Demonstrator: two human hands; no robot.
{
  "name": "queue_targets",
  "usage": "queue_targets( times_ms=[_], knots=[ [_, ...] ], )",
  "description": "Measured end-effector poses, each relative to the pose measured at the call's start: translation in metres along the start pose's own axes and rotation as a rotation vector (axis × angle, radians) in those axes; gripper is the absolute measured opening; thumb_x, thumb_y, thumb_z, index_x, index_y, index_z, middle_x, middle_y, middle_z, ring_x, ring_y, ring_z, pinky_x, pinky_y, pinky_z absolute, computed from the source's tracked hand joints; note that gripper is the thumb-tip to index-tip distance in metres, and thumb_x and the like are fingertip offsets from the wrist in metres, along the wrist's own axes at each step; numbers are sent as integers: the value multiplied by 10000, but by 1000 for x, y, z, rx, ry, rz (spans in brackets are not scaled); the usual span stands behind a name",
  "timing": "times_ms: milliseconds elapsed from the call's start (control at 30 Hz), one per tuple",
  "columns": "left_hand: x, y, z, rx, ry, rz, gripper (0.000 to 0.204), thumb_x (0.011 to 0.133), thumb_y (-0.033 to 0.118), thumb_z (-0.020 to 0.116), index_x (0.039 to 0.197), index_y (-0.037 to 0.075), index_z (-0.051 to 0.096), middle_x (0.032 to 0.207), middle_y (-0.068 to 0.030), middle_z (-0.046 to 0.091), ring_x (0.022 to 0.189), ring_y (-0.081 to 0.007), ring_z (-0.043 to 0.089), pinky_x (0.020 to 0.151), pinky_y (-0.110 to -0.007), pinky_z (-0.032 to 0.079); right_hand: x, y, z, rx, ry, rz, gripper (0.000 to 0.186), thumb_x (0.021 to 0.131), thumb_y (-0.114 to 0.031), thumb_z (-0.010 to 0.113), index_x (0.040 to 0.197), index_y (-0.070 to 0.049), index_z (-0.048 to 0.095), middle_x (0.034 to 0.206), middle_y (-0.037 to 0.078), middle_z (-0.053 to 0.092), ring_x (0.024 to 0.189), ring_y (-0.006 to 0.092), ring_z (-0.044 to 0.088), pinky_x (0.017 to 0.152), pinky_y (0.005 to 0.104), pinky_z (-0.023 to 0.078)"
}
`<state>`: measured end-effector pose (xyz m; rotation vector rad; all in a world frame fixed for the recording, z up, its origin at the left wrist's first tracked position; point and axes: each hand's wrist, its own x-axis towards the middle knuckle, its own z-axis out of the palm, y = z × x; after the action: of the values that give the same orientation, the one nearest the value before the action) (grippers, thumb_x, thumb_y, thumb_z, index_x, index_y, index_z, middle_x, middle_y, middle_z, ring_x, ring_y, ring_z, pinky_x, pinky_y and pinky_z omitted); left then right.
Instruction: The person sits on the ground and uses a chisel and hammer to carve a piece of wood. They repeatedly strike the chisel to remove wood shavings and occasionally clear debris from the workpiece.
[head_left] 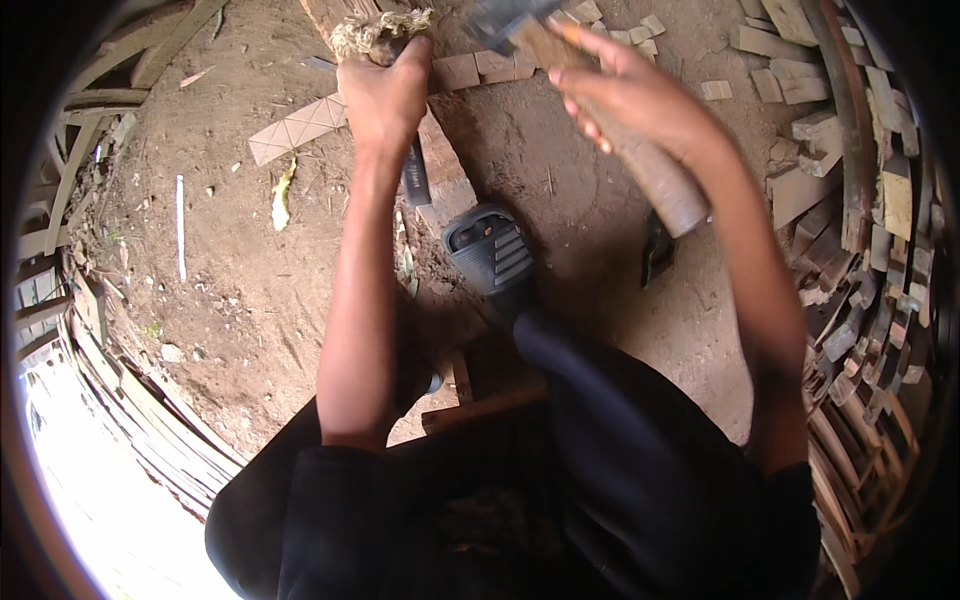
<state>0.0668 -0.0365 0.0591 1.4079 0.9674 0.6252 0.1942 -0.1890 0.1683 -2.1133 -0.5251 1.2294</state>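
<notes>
My left hand (pixel 388 100) is closed below a frayed, fibrous, straw-coloured top (pixel 375 38), which looks like the battered end of a tool handle; the rest of that tool is hidden. My right hand (pixel 640 100) grips a hammer by its thick wooden handle (pixel 655 165). Motion blurs the dark hammer head (pixel 505 18), held up at the top edge, right of my left hand. Under my left hand lies a narrow wooden strip (pixel 300 130) with scored diagonal lines, crossing a longer plank (pixel 440 165). A dark-handled tool (pixel 415 175) rests along that plank.
A black sandal (pixel 490 248) on my foot sits at the plank's near end. Wood offcuts (pixel 800 80) lie scattered on the dirt floor (pixel 230 220) at the right, beside a stack of wood pieces (pixel 880 290). A white strip (pixel 181 228) lies at the left.
</notes>
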Motion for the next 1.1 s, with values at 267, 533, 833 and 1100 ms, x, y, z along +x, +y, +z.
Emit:
queue_targets(
  times_ms=[267, 533, 833, 1100],
  knots=[
    [20, 44, -61, 920, -463, -33, 325, 855, 291, 660, 745, -15, 650, 655, -144, 638, 592, -167, 620, 529, -327, 527, -55, 229, 57, 540, -23, 214, 380, 891, -138, 667, 1227, -63, 507, 684, 9, 541, 543, 109, 554, 452, 272, 468],
    [2, 63, -226, 1272, -440, 211, 271, 819, 225, 642, 851, -44, 632, 678, -153, 648, 613, -193, 631, 585, -382, 508, -107, 280, 85, 950, 1, 364, 267, 902, -280, 659, 977, -67, 517, 688, 16, 538, 564, 118, 539, 546, 283, 475],
    [-88, 163, -244, 888, -148, 102, 271, 844, 248, 711, 920, -5, 650, 602, 5, 534, 457, -94, 437, 454, -284, 399, -96, 274, 97, 1374, -276, 474, 330, 944, -260, 593, 1204, -75, 510, 788, 22, 521, 651, 121, 528, 591, 275, 466],
    [-23, 133, -137, 123, -525, -291, 306, 924, 298, 631, 721, 110, 499, 642, -3, 484, 561, -106, 466, 593, -262, 413, -93, 279, 93, 1389, -259, 485, 414, 965, -246, 558, 1337, -86, 472, 835, 26, 505, 696, 121, 512, 628, 273, 461]
  ],
)
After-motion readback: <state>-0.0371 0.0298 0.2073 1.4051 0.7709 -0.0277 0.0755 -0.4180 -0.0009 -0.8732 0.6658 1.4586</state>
